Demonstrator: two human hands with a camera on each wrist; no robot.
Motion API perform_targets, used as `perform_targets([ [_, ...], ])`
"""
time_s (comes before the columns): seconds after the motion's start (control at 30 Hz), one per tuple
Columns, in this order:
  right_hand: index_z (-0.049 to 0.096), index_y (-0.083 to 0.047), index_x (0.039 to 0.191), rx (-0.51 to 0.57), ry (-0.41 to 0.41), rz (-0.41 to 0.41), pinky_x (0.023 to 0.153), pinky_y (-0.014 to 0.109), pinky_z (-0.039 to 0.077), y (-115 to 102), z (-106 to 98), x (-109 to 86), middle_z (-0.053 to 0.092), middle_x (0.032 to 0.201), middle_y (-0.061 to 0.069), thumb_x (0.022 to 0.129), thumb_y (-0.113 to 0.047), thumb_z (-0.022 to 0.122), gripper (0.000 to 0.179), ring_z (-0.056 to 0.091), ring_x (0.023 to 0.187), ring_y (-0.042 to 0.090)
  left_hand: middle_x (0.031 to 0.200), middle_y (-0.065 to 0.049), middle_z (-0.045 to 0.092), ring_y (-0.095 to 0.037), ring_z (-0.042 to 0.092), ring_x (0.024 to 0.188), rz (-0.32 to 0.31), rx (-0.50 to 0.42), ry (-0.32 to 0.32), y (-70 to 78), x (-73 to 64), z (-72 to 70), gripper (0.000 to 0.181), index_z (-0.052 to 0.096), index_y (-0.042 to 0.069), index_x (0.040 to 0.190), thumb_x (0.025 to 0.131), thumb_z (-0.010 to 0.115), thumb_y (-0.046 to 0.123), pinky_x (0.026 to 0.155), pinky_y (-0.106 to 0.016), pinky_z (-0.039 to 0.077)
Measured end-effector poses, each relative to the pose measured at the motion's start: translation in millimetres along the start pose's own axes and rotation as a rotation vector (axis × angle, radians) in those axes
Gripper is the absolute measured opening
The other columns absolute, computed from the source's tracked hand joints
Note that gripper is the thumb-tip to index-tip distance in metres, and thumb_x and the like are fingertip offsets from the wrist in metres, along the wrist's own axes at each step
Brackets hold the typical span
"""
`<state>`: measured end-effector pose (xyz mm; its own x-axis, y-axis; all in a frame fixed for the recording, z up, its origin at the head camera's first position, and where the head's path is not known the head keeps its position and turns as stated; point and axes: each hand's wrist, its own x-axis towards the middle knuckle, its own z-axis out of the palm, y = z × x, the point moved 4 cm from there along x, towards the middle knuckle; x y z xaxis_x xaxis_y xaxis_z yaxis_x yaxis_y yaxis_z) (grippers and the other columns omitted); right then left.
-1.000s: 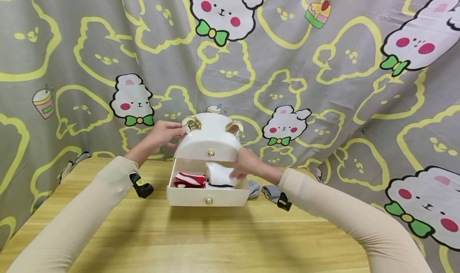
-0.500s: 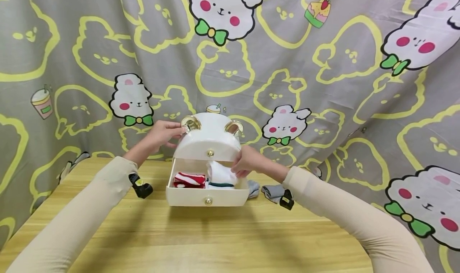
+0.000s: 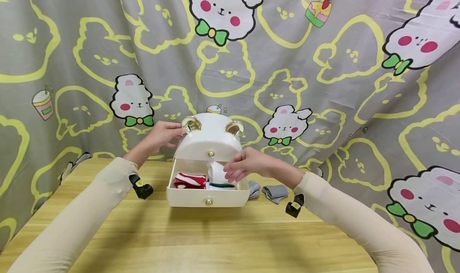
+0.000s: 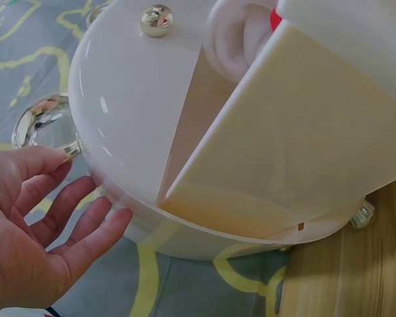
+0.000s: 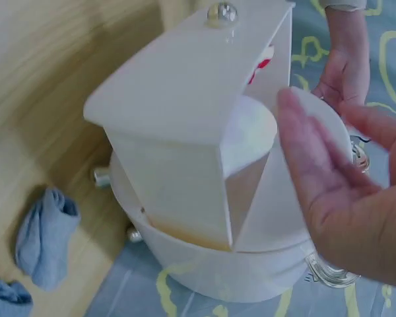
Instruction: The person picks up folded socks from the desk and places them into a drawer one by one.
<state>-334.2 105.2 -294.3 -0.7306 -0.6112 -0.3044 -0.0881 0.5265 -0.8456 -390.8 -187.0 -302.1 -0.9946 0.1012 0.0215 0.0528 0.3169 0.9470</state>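
Right hand [image 3: 248, 164] poised, fingers loosely apart, just beside the rolled white fabric sock [image 3: 217, 171] in the jutting cream plastic drawer [image 3: 185, 197], contact unclear, left hand [image 3: 163, 135] pinching the shiny gold rounded ear [image 3: 194, 123]

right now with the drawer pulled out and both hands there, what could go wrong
The white roll sits high in the open drawer, so it might catch on the box if the drawer is pushed in. The right hand is close to the roll, so a brush could unsettle it. The left hand is at one gold ear, not wrapped round the box, so the box could slide under a hard push.
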Motion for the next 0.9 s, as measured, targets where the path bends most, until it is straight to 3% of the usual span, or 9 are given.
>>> perform_targets([
  [0.1,0.063,0.012,0.127,0.061,-0.139,-0.064,0.091,0.038,0.063,3.9,11.3,-5.2,0.076,0.111,0.016,0.104,-0.015,0.058,0.035,0.076,0.096,0.021,0.146,-0.022,0.056,-0.039,0.057,0.133,0.005,-0.005,0.005,2.2,0.7,-0.7,0.048,0.058,0.002,0.142,0.103,0.062,0.029,0.095,-0.051,0.061],
  [0.27,0.056,0.01,0.136,0.157,-0.347,-0.086,0.102,0.044,0.058,19.4,38.5,-13.3,0.072,0.123,0.02,0.109,-0.02,0.048,0.042,0.074,0.104,0.02,0.146,-0.022,0.056,-0.039,0.056,0.134,0.006,-0.003,0.0,4.1,0.8,-0.9,0.048,0.058,0.002,0.142,0.103,0.062,0.029,0.095,-0.051,0.061],
  [0.43,0.049,0.01,0.142,0.288,-0.464,-0.086,0.11,0.051,0.052,40.2,64.0,-18.4,0.065,0.131,0.028,0.112,-0.026,0.04,0.048,0.072,0.108,0.019,0.145,-0.022,0.057,-0.039,0.058,0.132,0.006,-0.003,0.005,4.4,1.1,1.0,0.047,0.059,0.003,0.142,0.102,0.063,0.029,0.093,-0.05,0.061],
  [0.57,0.051,0.009,0.14,0.409,-0.452,-0.041,0.107,0.044,0.055,56.2,81.5,-18.8,0.066,0.13,0.027,0.112,-0.029,0.039,0.049,0.073,0.106,0.018,0.146,-0.022,0.056,-0.039,0.058,0.131,0.01,0.003,0.002,4.1,1.5,3.0,0.049,0.059,0.003,0.142,0.102,0.063,0.03,0.092,-0.048,0.062],
  [0.73,0.049,0.008,0.141,0.55,-0.357,0.003,0.098,0.034,0.06,69.6,100.2,-14.7,0.067,0.128,0.026,0.112,-0.031,0.038,0.05,0.073,0.104,0.019,0.145,-0.021,0.057,-0.039,0.058,0.131,0.006,-0.006,0.001,3.0,0.7,2.8,0.047,0.06,0.002,0.141,0.102,0.063,0.029,0.092,-0.048,0.062],
  [0.9,0.047,0.008,0.143,0.648,-0.282,0.017,0.098,0.033,0.06,77.5,114.7,-8.0,0.068,0.129,0.025,0.111,-0.032,0.041,0.051,0.073,0.105,0.019,0.146,-0.023,0.055,-0.041,0.056,0.133,-0.001,-0.005,-0.006,1.1,-0.8,0.6,0.048,0.058,0.001,0.142,0.103,0.062,0.028,0.095,-0.05,0.061],
])
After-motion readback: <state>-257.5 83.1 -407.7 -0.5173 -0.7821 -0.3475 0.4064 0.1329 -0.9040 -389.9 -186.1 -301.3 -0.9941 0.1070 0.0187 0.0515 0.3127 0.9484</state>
